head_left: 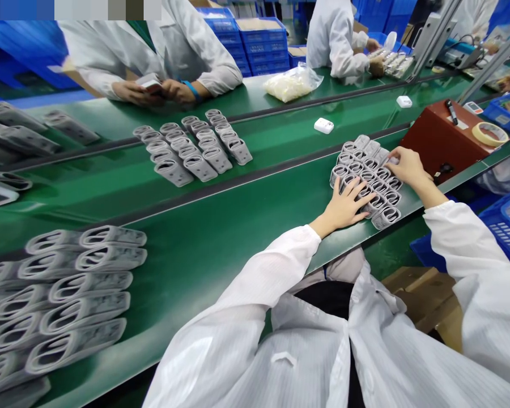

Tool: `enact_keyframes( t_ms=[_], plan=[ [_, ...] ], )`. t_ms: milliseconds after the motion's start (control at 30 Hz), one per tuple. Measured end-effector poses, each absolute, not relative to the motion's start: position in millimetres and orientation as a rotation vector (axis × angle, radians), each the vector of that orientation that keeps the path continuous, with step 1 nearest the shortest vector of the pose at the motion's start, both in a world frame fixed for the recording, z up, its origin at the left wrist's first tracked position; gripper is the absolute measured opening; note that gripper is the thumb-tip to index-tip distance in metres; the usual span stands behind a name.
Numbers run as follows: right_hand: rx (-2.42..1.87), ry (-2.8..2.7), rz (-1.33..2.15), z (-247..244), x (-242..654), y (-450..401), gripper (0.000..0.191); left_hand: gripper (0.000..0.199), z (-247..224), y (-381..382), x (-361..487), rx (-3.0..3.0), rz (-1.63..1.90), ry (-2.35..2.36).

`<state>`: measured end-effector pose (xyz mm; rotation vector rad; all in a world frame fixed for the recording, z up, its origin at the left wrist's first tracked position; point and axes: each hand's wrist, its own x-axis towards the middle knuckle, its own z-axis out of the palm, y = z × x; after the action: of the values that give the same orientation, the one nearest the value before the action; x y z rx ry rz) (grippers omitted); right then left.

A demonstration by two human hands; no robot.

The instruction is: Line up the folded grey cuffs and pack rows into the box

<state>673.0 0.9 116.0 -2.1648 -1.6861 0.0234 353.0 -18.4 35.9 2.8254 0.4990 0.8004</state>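
Note:
A tight cluster of rolled grey cuffs (356,167) stands on end in rows on the green work surface in front of me. My left hand (344,205) lies over the near left side of the cluster, fingers spread and touching the cuffs. At the far right side, my right hand (408,166) has thumb and fingers pinched together on one grey cuff (381,155), partly hidden by the fingers.
More rolled cuffs (85,309) stand at the left, with another group (195,148) on the belt (272,139). A brown box (446,136) carrying a tape roll (490,134) sits beyond my right hand. Two white devices (323,126) rest on the belt. Co-workers (153,56) work opposite.

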Motion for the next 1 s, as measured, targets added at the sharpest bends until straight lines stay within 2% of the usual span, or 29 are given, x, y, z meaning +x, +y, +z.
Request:
enact_keyframes(
  t_ms=[167, 400, 667, 800, 933, 1000],
  plan=[
    [-2.031, -1.830, 0.007, 117, 664, 7, 0.026, 0.068, 36, -19, 351, 2.831, 0.806, 0.496],
    [-2.049, -1.446, 0.084, 112, 701, 12, 0.022, 0.064, 38, -21, 351, 2.821, 0.798, 0.515],
    [-1.976, -1.206, 0.274, 118, 714, 15, 0.026, 0.064, 39, -21, 350, 2.811, 0.754, 0.535],
    [-2.073, -1.325, 0.227, 124, 702, 6, 0.034, 0.065, 37, -21, 350, 2.798, 0.778, 0.531],
    [-2.062, -1.698, 0.148, 124, 681, -6, 0.028, 0.065, 37, -23, 349, 2.790, 0.795, 0.531],
    [-2.073, -1.776, 0.088, 121, 672, -6, 0.042, 0.064, 39, -22, 349, 2.801, 0.793, 0.529]
  ],
)
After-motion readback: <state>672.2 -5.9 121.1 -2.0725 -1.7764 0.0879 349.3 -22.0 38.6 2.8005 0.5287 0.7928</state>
